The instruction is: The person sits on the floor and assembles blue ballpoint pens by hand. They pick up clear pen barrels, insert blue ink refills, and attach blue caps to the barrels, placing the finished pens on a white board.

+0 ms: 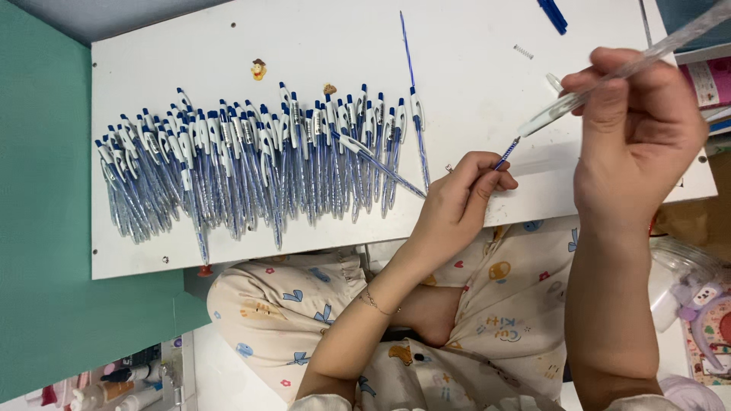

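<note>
At right of the frame, the right hand [640,129] is gripping a clear pen barrel [609,80], tilted up to the upper right. Just left, the left hand [457,202] is pinching a blue refill [505,154] at the barrel's lower end. Finished pens [251,171] are lying in a row on the white board [472,68] at centre left.

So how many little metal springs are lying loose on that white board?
1 spring, near the board's far edge, above the right hand. Others may hide under the pile of pens.
</note>
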